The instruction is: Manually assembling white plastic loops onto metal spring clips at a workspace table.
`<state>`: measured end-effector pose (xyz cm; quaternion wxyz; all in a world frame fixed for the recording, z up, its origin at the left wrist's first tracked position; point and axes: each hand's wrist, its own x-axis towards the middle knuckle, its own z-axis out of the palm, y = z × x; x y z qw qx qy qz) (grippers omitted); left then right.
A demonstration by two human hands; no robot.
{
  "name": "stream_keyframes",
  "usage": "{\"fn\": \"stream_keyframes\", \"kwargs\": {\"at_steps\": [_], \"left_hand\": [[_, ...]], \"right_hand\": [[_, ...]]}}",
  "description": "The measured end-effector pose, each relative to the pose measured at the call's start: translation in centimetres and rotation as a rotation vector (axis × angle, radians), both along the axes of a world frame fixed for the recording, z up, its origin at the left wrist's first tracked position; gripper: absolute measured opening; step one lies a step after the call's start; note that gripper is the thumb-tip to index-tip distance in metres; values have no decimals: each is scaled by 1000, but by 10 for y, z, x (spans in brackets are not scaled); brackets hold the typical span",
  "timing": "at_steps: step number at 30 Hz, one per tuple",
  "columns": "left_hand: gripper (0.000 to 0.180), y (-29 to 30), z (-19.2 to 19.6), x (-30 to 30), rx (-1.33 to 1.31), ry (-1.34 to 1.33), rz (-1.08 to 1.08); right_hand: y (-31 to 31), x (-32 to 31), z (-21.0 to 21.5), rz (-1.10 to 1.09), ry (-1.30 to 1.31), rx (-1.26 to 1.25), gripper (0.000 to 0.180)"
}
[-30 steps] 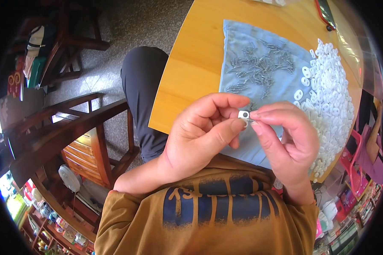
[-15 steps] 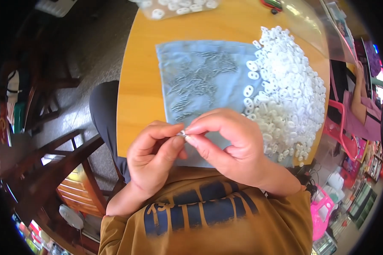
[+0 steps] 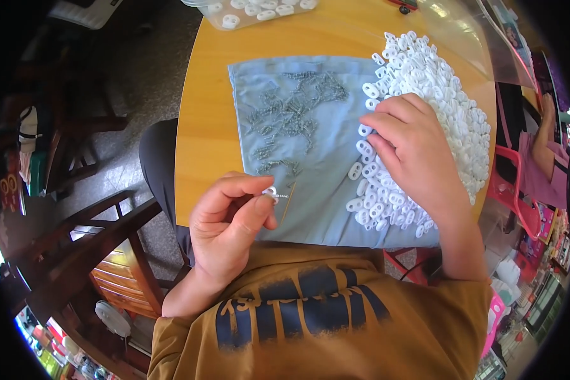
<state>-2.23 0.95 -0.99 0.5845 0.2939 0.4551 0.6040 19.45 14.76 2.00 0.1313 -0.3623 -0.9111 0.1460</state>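
Between the thumb and fingertips of my left hand [image 3: 231, 218] is a small white oval cord-lock piece [image 3: 270, 191]. A short metal spring [image 3: 282, 196] sticks out of it to the right. My right hand [image 3: 411, 142] reaches over the left edge of a heap of white two-hole cord-lock pieces [image 3: 456, 120], its thumb and finger closed on one white piece [image 3: 365, 130]. Many loose springs [image 3: 285, 114] lie scattered on the blue cloth [image 3: 335, 209] beyond my left hand. A thin straight stick [image 3: 288, 201] rests on the cloth beside the held piece.
The cloth and heap lie on a wooden table [image 3: 199, 120]. At its far edge stands a clear tub [image 3: 253, 24] of white pieces. A clear sheet [image 3: 453, 38] rises at the far right. Another person's arm [image 3: 539, 136] shows beyond a red chair [image 3: 519, 196].
My hands have come apart. The right one has moved right and away to the heap and pinches a white piece; the left stays nearly in place, its piece now showing a spring.
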Motion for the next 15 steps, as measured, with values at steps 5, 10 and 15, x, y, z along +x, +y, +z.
{"fn": "stream_keyframes", "kwargs": {"at_steps": [5, 10, 15], "left_hand": [[19, -4, 2, 1, -34, -35, -15], [19, -4, 4, 3, -43, -64, 22], [20, -2, 10, 6, -22, -155, 8]], "right_hand": [[3, -3, 0, 26, -25, 30, 14], [1, -4, 3, 6, -2, -2, 16], [-34, -19, 12, -202, 518, -471, 20]]}}
